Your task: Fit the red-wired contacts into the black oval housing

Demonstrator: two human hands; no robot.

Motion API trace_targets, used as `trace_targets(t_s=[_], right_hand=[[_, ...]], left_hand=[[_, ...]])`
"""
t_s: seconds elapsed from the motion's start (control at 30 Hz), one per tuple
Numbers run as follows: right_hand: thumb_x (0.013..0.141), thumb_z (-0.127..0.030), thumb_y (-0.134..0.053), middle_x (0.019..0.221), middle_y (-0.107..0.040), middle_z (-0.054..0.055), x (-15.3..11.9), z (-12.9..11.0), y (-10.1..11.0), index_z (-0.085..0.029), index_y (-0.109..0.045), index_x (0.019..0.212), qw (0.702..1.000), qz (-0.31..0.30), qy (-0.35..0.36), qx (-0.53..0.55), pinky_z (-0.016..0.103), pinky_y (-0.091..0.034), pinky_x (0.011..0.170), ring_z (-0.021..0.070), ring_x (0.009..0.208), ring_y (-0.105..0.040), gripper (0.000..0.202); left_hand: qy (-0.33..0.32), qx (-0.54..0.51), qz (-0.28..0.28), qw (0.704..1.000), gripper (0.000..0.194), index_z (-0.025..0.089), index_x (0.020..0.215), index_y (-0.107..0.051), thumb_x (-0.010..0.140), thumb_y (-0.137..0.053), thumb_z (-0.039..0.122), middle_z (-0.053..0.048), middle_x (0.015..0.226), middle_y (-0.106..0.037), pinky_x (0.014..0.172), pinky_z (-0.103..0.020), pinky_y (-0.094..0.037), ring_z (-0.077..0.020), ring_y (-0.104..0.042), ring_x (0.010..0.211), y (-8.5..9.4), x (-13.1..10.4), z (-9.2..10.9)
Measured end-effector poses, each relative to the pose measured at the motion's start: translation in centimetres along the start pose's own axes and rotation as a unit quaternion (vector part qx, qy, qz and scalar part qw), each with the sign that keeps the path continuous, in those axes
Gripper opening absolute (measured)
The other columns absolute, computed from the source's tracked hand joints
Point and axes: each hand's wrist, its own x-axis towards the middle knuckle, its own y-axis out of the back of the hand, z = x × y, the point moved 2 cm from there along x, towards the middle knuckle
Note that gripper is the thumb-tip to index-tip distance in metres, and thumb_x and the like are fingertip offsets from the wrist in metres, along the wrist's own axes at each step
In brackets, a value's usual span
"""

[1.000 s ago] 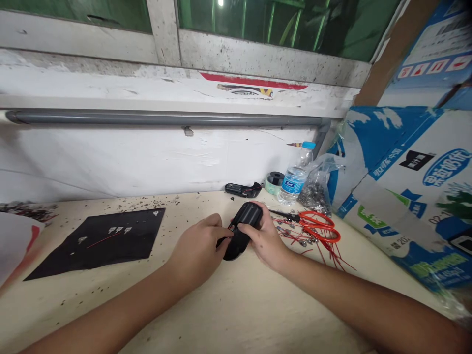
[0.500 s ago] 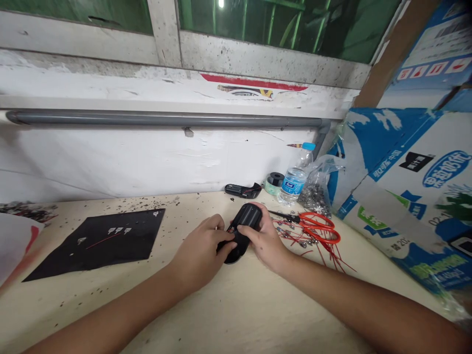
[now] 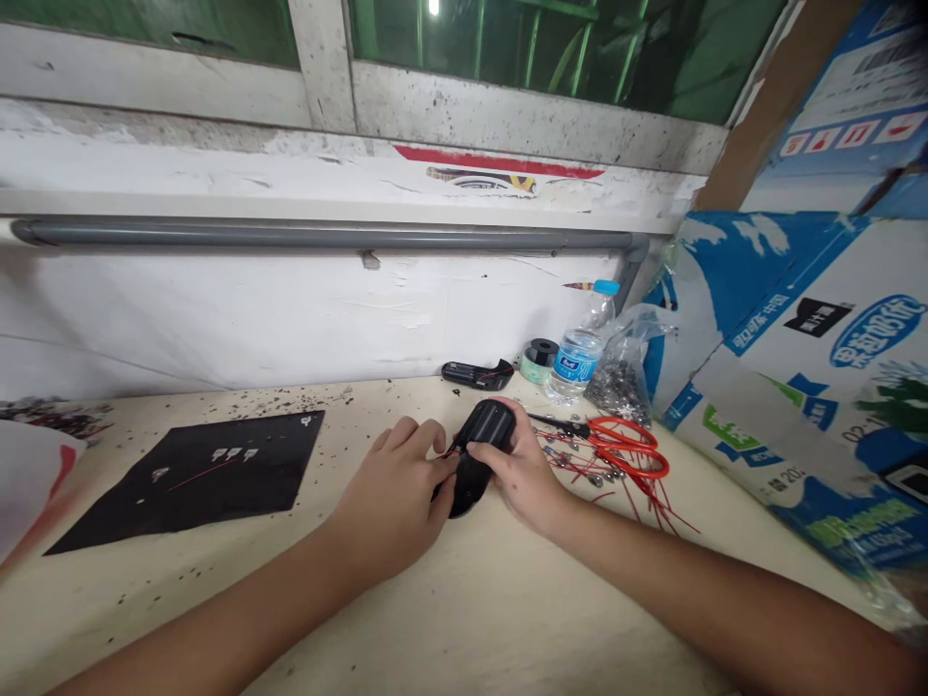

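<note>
My right hand is closed round a black plastic casing with long hollow troughs, its thumb pressed on the inner face. My left hand is at the casing's lower left side, thumb and fingers bent against it. A short bit of red wire shows by the left fingertips; whether they pinch it is hidden. Behind the hands a similar black casing with a red wire lies on the table. Orange-handled scissors lie right of my right hand, among red wires and small metal pieces.
A black sheet on the left bears several small metal tabs and a red wire. Along the back right stand a tape roll, a water bottle and a clear bag of metal parts. A blue-and-white carton borders the right side.
My left hand has shifted slightly and turned; its fingers have lifted and the thumb has drawn back off the casing's face to its edge. The right hand and casing stay put.
</note>
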Motion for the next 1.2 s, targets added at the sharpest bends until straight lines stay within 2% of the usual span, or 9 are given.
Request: trace_targets(t_s=[0.13, 0.3, 0.43, 0.63, 0.8, 1.0, 1.2], right_hand=[[0.067, -0.014, -0.074, 0.087, -0.06, -0.005, 0.1, 0.21, 0.23, -0.029, -0.05, 0.111, 1.0, -0.004, 0.008, -0.003, 0.028, -0.049, 0.07, 0.0161, 0.08, -0.057, 0.052], [0.069, -0.015, -0.074, 0.087, -0.059, -0.005, 0.26, 0.49, 0.47, -0.03, -0.05, 0.112, 1.0, -0.008, 0.011, 0.003, 0.029, -0.049, 0.072, 0.0168, 0.081, -0.057, 0.052], [0.066, -0.016, -0.075, 0.087, -0.06, -0.004, 0.21, 0.25, 0.32, -0.03, -0.05, 0.11, 1.0, -0.003, -0.008, 0.011, 0.029, -0.049, 0.071, 0.0178, 0.081, -0.057, 0.053], [0.066, -0.014, -0.074, 0.087, -0.06, -0.005, 0.17, 0.05, 0.18, -0.03, -0.05, 0.11, 1.0, -0.002, -0.01, 0.003, 0.028, -0.047, 0.07, 0.0167, 0.08, -0.056, 0.052], [0.067, -0.014, -0.074, 0.089, -0.061, -0.004, 0.27, 0.35, 0.38, -0.03, -0.051, 0.112, 1.0, -0.005, 0.004, 0.008, 0.029, -0.048, 0.074, 0.0178, 0.084, -0.058, 0.052], [0.07, -0.015, -0.072, 0.092, -0.062, -0.004, 0.31, 0.59, 0.63, -0.032, -0.051, 0.114, 1.0, -0.01, -0.014, 0.017, 0.031, -0.05, 0.074, 0.0191, 0.086, -0.059, 0.052], [0.069, -0.015, -0.072, 0.092, -0.061, -0.004, 0.34, 0.64, 0.78, -0.031, -0.051, 0.115, 1.0, -0.009, -0.003, 0.005, 0.03, -0.049, 0.075, 0.0185, 0.086, -0.059, 0.053]], left_hand=[[-0.008, 0.016, -0.006, 1.0, 0.029, 0.021, 0.108, -0.072, 0.094, -0.047, 0.02, -0.011, 0.108, -0.059, 0.081, -0.046, -0.046, -0.028, -0.049, 0.097, 0.21, 0.11, 0.2], [0.029, -0.009, 0.024, 0.999, 0.027, 0.021, 0.099, -0.074, 0.092, -0.048, 0.018, -0.01, 0.103, -0.059, 0.079, -0.044, -0.046, -0.0269, -0.051, 0.095, 0.26, 0.19, -0.11], [0.017, -0.028, 0.013, 0.999, 0.028, 0.021, 0.092, -0.074, 0.088, -0.049, 0.012, -0.009, 0.104, -0.059, 0.078, -0.043, -0.046, -0.0258, -0.051, 0.094, 0.03, 0.05, -0.07], [0.003, -0.025, -0.005, 1.0, 0.033, 0.022, 0.104, -0.073, 0.086, -0.048, 0.01, -0.009, 0.108, -0.058, 0.082, -0.046, -0.045, -0.0277, -0.051, 0.098, -0.05, -0.01, 0.11], [0.012, -0.046, 0.022, 0.999, 0.035, 0.022, 0.11, -0.071, 0.087, -0.046, 0.01, -0.01, 0.107, -0.058, 0.08, -0.044, -0.046, -0.0262, -0.051, 0.095, 0.16, 0.1, 0.09], [0.036, -0.035, 0.047, 0.998, 0.037, 0.021, 0.105, -0.074, 0.087, -0.045, 0.009, -0.01, 0.104, -0.059, 0.08, -0.045, -0.046, -0.0267, -0.051, 0.094, 0.4, 0.09, -0.28], [0.041, -0.02, 0.043, 0.998, 0.034, 0.02, 0.098, -0.076, 0.086, -0.046, 0.01, -0.01, 0.104, -0.06, 0.081, -0.045, -0.046, -0.0269, -0.051, 0.094, 0.46, 0.12, -0.17]])
